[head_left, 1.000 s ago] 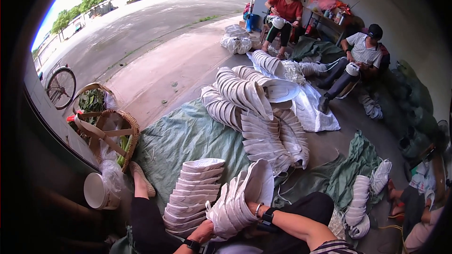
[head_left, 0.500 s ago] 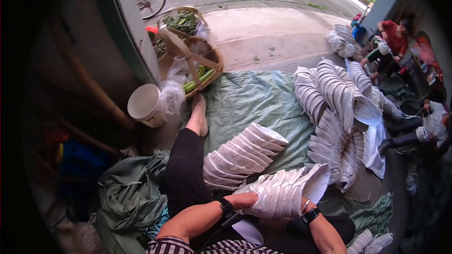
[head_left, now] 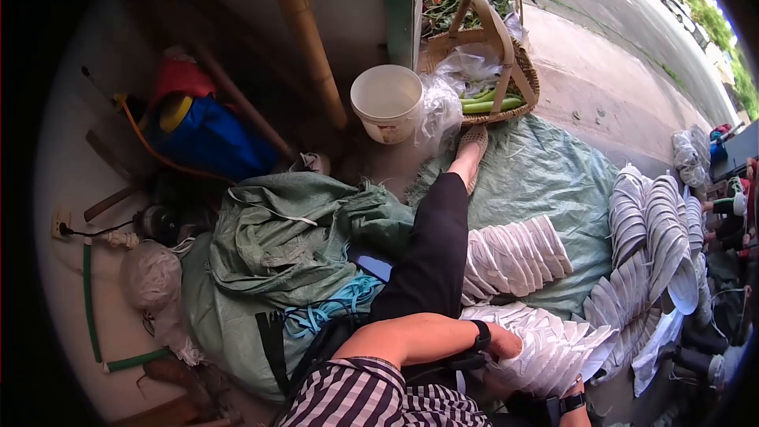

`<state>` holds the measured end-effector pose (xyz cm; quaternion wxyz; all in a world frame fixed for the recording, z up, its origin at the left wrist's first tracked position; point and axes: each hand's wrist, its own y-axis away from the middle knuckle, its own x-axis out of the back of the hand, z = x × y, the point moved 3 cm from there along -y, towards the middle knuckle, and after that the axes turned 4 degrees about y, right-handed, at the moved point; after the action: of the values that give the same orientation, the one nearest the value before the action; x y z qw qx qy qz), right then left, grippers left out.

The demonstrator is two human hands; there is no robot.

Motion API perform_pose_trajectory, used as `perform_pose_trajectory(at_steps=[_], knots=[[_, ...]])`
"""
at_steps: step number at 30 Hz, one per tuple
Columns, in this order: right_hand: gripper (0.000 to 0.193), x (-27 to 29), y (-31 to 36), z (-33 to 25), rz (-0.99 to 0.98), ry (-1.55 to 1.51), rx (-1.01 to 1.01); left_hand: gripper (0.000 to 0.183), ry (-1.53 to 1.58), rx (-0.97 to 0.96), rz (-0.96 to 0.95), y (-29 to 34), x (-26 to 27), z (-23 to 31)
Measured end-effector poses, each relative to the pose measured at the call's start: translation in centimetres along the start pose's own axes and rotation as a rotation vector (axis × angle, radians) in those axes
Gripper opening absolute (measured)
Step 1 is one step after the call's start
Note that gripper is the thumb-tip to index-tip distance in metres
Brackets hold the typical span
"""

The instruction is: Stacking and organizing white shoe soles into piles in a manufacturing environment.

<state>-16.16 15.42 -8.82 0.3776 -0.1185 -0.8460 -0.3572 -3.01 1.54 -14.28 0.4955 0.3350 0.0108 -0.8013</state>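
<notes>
A nested stack of white shoe uppers (head_left: 545,350) lies across my lap. My left hand (head_left: 504,343) is closed round its left end, fingers partly hidden by the uppers. At the right end my right hand (head_left: 575,391) grips the stack from below, mostly out of sight behind it. Just beyond lies a second stack of white uppers (head_left: 518,259) on the green woven sheet (head_left: 545,166), beside my outstretched leg (head_left: 431,241). Several more stacks of uppers (head_left: 652,245) are heaped at the right.
Left of my leg are a bulging green woven sack (head_left: 277,229) and turquoise laces (head_left: 336,304). A white bucket (head_left: 387,103) and a basket of green vegetables (head_left: 526,71) stand ahead by the doorway. A bamboo pole (head_left: 304,32) leans on the wall. Partly visible people sit at far right.
My view has swung left, so everything sits further right in the picture and more of the left wall shows. Both hands remain on the same stack of uppers.
</notes>
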Motion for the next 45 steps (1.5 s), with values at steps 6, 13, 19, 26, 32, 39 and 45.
perform_pose_trajectory(at_steps=[6, 13, 19, 26, 32, 39, 45], knots=[[0.030, -0.1, 2.5, 0.3, 0.011, 0.011, 0.004, 0.008, -0.632, -0.334, -0.006, -2.9, 1.1, -1.3], [0.030, -1.6, 4.8, 1.4, 0.028, -0.044, 0.006, 0.029, 0.018, -0.089, -0.123, 1.3, -2.5, 0.4], [0.030, -2.2, 7.0, 2.6, 0.063, -0.088, -0.017, 0.024, -0.766, -0.150, -0.264, 1.6, -1.5, 1.5], [0.030, -3.5, 6.5, 3.2, 0.098, -0.127, 0.028, 0.041, 0.003, 0.202, 0.044, 1.5, -5.5, 2.1], [0.030, -4.2, 5.7, 3.1, 0.129, -0.159, 0.050, 0.044, 0.398, 0.252, 0.261, 0.4, -6.0, 3.5], [0.030, -4.6, 5.0, 2.6, 0.139, -0.186, 0.084, 0.043, 0.431, 0.253, 0.155, 0.0, -5.8, 3.0], [0.030, -4.1, 4.6, 2.4, 0.149, -0.187, 0.103, 0.043, 0.321, 0.277, 0.130, -1.4, -5.3, 3.1]])
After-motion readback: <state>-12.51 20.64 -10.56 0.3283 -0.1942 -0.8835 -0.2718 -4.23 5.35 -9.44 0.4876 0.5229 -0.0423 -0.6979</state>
